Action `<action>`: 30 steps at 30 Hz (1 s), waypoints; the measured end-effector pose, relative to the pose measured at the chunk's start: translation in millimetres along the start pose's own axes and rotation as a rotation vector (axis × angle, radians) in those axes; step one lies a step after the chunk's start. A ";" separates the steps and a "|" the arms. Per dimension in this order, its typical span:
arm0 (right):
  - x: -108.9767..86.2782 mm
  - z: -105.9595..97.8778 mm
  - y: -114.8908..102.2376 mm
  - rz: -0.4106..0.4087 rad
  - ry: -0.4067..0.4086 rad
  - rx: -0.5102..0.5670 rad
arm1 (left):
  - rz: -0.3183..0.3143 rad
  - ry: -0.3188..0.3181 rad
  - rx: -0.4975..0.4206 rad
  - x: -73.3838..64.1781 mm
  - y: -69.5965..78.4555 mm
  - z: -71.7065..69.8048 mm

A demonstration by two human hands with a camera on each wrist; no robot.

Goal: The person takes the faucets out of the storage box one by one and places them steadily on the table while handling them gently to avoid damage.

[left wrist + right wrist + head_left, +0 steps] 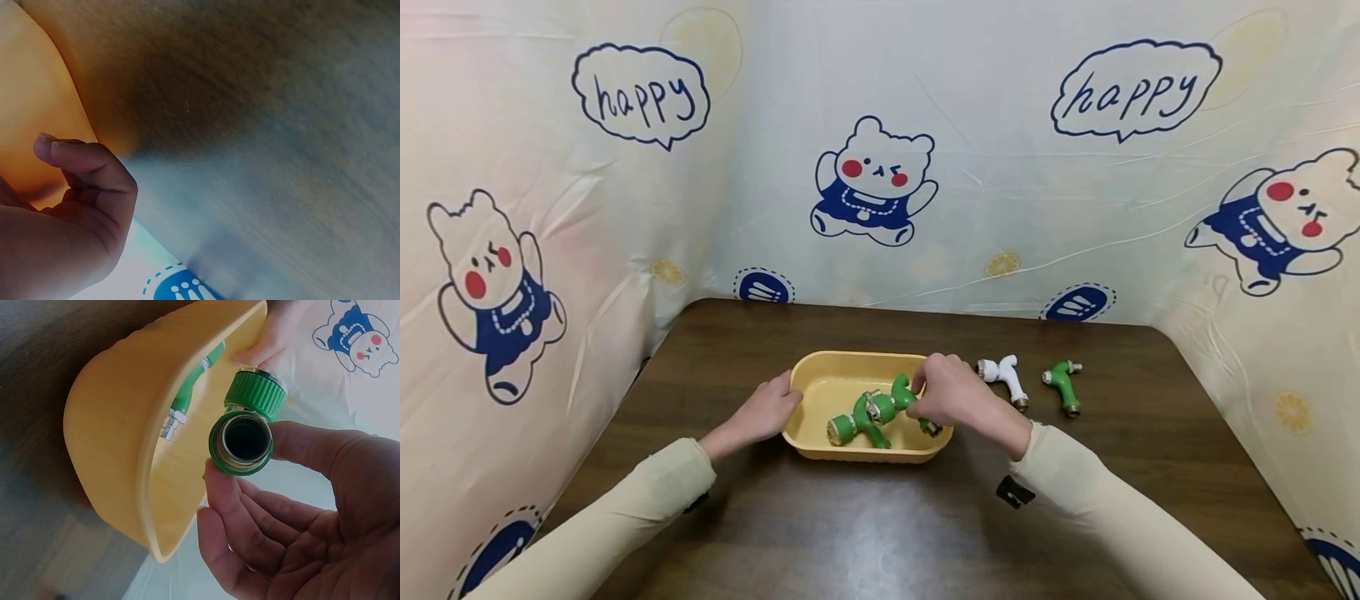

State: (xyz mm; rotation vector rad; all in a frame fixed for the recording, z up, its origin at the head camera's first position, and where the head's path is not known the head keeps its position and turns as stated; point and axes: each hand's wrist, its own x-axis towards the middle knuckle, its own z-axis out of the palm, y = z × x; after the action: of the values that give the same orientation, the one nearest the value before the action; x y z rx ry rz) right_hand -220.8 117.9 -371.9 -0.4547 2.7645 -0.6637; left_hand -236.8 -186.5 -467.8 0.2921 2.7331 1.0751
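A yellow plastic basin point(865, 456) stands on the table. My left hand point(767, 410) grips its left rim, with the thumb and bent fingers close to the wall in the left wrist view. My right hand point(953, 393) pinches a green tap point(883, 407) over the basin's right side. In the right wrist view the thumb and fingertips hold this tap point(253, 394), its round open end facing the camera. Beneath it, inside the basin, lies another green tap point(842, 430) with a brass-coloured end. The right fingers hide part of the held tap.
To the right of the basin, a white tap point(1006, 379) lies on the brown wooden table point(865, 525). Farther right is one more green tap point(1063, 388). A printed cloth point(985, 208) with cartoon bears hangs behind the table and along both sides.
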 end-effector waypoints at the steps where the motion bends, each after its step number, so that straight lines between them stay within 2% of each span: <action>1: -0.7 0.1 0.5 0.002 0.002 -0.003 | -0.004 -0.001 -0.003 0.0 -0.1 0.2; 20: -11.0 -2.3 5.7 0.024 0.049 -0.013 | -0.014 -0.002 0.002 -0.1 1.2 -0.4; 30: -18.9 -4.3 8.8 -0.013 0.095 -0.002 | -0.009 0.003 0.011 -0.4 1.7 -0.7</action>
State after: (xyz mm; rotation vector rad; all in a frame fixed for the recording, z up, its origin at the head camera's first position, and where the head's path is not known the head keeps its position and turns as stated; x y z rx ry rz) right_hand -207.0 133.8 -369.1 -0.4532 2.8537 -0.7024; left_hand -236.4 -185.8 -466.1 0.2794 2.7409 1.0586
